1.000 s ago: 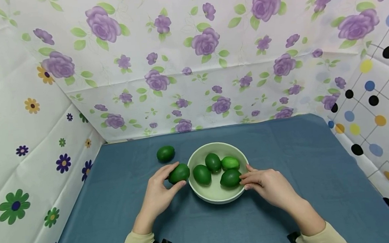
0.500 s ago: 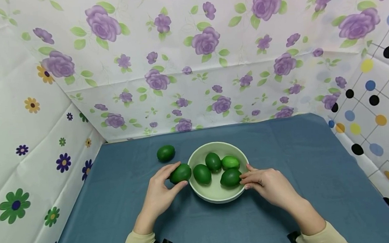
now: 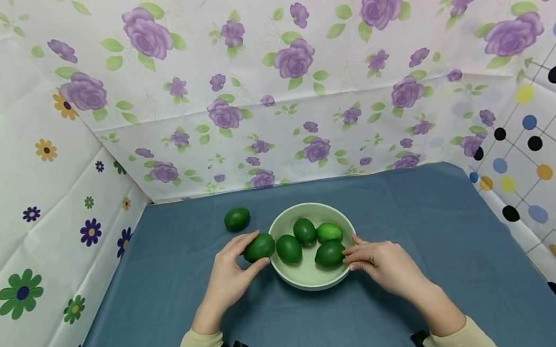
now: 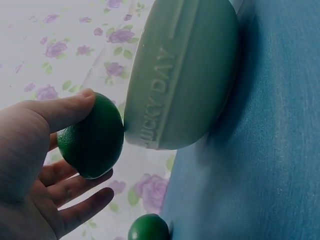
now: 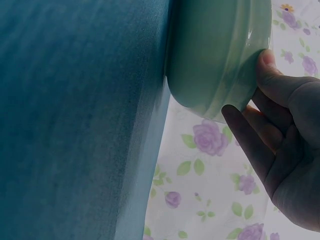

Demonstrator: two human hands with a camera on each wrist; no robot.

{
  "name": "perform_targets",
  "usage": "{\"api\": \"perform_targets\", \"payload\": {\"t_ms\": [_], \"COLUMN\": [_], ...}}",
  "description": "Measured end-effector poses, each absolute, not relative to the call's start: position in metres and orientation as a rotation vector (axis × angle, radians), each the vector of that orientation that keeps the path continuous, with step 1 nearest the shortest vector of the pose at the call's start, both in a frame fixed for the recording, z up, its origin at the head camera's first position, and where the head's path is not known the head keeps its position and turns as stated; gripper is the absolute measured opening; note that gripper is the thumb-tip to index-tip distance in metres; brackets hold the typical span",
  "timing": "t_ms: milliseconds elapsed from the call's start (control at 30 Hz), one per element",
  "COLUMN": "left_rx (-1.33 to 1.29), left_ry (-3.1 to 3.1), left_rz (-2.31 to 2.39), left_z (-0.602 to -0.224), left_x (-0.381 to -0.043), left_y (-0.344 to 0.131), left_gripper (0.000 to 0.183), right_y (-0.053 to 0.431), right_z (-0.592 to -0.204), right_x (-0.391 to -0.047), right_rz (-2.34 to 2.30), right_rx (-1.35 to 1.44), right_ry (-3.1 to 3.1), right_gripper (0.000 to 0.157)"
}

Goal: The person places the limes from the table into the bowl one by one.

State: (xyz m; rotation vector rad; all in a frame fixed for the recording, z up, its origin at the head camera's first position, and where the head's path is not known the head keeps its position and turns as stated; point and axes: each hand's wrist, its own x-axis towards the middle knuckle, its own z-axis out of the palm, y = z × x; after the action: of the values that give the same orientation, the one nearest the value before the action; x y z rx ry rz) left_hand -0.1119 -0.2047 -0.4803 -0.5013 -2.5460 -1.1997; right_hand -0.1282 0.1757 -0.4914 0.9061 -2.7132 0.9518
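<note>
My left hand (image 3: 230, 273) grips a dark green lime (image 3: 259, 247) between thumb and fingers. In the left wrist view this lime (image 4: 95, 137) is right at the outer rim of a pale green bowl (image 4: 185, 75) with raised lettering. In the head view the bowl (image 3: 308, 281) holds several limes; one (image 3: 329, 232) is brighter green than the others. My right hand (image 3: 389, 265) holds the bowl's right rim, fingertips overlapping a dark lime (image 3: 328, 254) there. In the right wrist view the thumb lies at the rim and a finger reaches under the bowl's side.
Another dark lime (image 3: 236, 219) lies on the blue tablecloth (image 3: 169, 265), behind my left hand and left of the bowl. Flower-printed cloth (image 3: 266, 137) hangs upright at the back, with patterned sheets along both sides.
My left hand has edged slightly to the right with the lime, which now overlaps the bowl's left rim in the head view. My right hand and the bowl stay almost still.
</note>
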Motion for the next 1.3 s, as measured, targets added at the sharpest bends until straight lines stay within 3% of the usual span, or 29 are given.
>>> {"api": "perform_targets", "payload": {"t_ms": [1300], "left_rx": [-0.684], "left_ry": [-2.558], "left_rz": [-1.186], "left_z": [-0.467], "left_x": [-0.107], "left_y": [-0.183], "left_gripper": [0.061], "right_y": [0.175], "right_z": [-0.488], "right_x": [-0.128], "right_rz": [0.928], "right_rx": [0.907], "right_ry": [-2.719], "right_gripper": [0.022]}}
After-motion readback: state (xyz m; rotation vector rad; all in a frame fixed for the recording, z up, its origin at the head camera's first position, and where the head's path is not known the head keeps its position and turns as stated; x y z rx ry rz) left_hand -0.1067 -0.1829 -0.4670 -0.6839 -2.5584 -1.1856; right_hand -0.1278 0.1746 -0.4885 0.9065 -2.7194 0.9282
